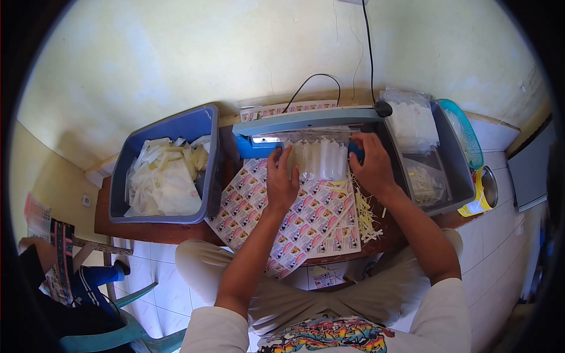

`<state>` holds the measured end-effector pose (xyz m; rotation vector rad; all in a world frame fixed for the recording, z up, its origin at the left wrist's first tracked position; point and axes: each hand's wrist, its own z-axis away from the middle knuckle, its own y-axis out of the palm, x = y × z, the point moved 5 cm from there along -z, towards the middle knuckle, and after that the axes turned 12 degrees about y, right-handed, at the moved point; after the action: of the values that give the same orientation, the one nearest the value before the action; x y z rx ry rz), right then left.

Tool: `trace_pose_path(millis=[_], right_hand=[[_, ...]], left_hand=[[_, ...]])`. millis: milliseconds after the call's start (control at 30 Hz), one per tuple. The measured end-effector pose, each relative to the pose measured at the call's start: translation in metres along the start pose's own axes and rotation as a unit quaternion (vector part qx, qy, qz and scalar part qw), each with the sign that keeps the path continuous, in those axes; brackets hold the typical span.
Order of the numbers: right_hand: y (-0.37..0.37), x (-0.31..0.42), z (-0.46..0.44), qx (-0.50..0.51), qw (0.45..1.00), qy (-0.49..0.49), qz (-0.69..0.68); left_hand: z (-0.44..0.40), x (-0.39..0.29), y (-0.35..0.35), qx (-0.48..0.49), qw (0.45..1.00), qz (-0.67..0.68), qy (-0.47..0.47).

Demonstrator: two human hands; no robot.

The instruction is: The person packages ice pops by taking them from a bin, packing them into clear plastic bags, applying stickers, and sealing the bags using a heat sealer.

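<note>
In the head view, a clear packet point(326, 162) of white sticks lies in the middle of the bench point(103, 203), in front of a sealer point(251, 147) with a blue base and a long grey arm. The sticks stand side by side in a row, and the packet's upper edge reaches in just below the arm. Printed sheets point(253, 203) lie under the packet's lower part.

The left hand point(282, 181) is at the packet's left end, fingers bent; whether its grip is closed on the plastic, I cannot tell. The right hand point(374, 159) is at the opposite end, thumb toward the sticks and fingers curled, and its grip is equally hard to judge.

Pale strips point(367, 220) are scattered by the sheets' right edge. On the left, a blue-grey bin point(162, 219) holds a heap of white and yellowish packets. On the right, a grey tub point(452, 159) carries bags of white sticks point(412, 120), with a turquoise basket point(472, 144) and a yellow tin point(484, 194) beside it. At the far left, another person in blue trousers point(94, 286) sits near the bench.
</note>
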<state>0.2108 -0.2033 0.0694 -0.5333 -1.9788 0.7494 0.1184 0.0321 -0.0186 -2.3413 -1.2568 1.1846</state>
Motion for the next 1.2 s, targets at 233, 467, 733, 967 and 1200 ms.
trace_pose_path(millis=[233, 467, 733, 967, 1200], right_hand=[[0.055, -0.049, 0.015, 0.131, 0.974, 0.143, -0.12], [0.069, -0.057, 0.005, 0.125, 0.961, 0.227, -0.1], [0.07, -0.06, 0.002, 0.161, 0.957, 0.206, -0.126], [0.044, -0.045, 0.011, 0.193, 0.947, 0.21, -0.148], [0.049, -0.04, 0.046, 0.275, 0.93, 0.212, -0.124]], left_hand=[[-0.003, 0.018, 0.004, -0.039, 0.998, 0.024, -0.046], [-0.002, 0.029, 0.005, -0.061, 0.987, 0.064, -0.134], [-0.004, 0.045, 0.014, -0.052, 0.976, 0.158, -0.144], [0.001, 0.022, -0.003, -0.041, 0.96, 0.224, -0.162], [0.031, -0.011, -0.029, 0.014, 0.973, 0.163, -0.161]])
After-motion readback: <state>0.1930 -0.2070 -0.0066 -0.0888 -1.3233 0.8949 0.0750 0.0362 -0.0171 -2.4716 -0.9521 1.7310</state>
